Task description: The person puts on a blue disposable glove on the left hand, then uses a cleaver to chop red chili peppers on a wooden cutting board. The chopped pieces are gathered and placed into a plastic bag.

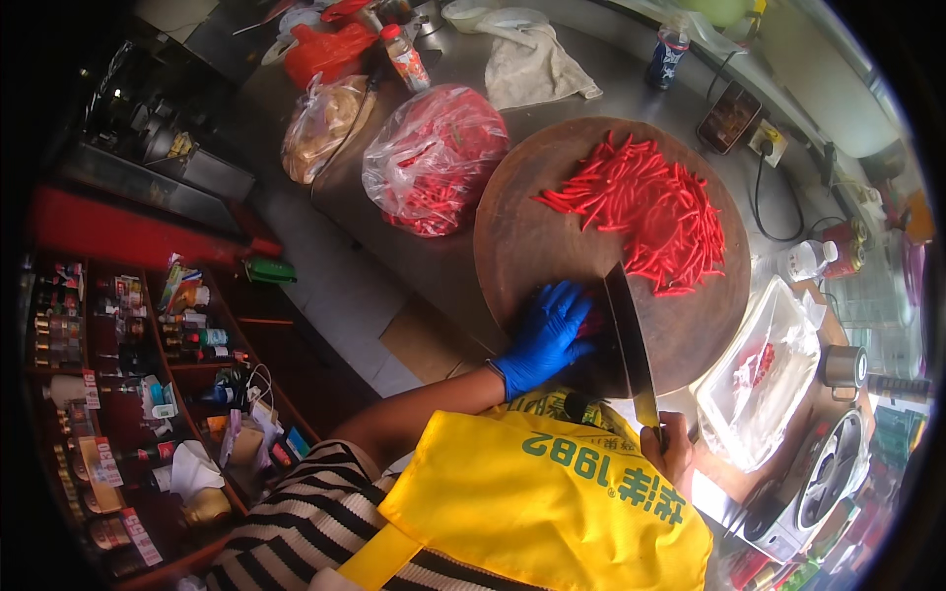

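Observation:
My left hand (547, 336), in a blue glove, rests near the front left edge of a round wooden chopping board (517, 221). Something red shows beside its fingers, in the shadow of the blade. Bare, my right hand (669, 443) grips the handle of a cleaver (628, 336), whose broad dark blade stands on edge over the board, just right of the glove. A large heap of red chili peppers (658, 207) covers the board's far right part. Left of the board is a clear plastic bag of red chilies (436, 162).
A plastic-lined tray (761, 377) with a few red pieces lies right of the board, near a steel mug (844, 369) and a portable gas stove (813, 480). Beyond are a cloth (532, 63), a bottle with a red cap (405, 59) and a phone (729, 117).

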Tool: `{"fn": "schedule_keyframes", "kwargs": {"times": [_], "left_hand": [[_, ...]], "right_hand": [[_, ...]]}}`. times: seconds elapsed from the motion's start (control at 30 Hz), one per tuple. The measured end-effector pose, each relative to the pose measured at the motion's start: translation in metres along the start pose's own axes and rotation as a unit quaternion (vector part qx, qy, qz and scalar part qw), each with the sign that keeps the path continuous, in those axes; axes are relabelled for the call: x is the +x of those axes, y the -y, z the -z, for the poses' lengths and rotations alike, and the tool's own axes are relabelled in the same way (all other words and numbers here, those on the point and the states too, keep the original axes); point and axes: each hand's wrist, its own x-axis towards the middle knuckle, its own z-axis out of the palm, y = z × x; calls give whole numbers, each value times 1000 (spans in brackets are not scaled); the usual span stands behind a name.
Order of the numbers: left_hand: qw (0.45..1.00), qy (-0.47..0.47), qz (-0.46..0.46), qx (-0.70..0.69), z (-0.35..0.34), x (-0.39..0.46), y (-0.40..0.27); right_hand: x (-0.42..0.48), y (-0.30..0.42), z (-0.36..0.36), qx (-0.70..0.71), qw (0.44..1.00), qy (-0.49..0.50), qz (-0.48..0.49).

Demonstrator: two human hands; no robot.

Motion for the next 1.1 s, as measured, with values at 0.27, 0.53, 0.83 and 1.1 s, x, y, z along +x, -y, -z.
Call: {"fn": "schedule_keyframes", "kwargs": {"times": [0.27,0.53,0.83,1.1], "left_hand": [[999,-20,-17,29,-1,2,0],[999,-9,0,40,-2,6,-6],[999,-43,18,-25,-6,0,-4],[999,-22,-23,1,13,10,-10]], "right_hand": [[5,4,-4,-10,1000,5,13],[6,5,-4,-18,1000,19,12],[8,12,-2,-56,998,21,18],[9,7,-2,-48,998,8,29]]}}
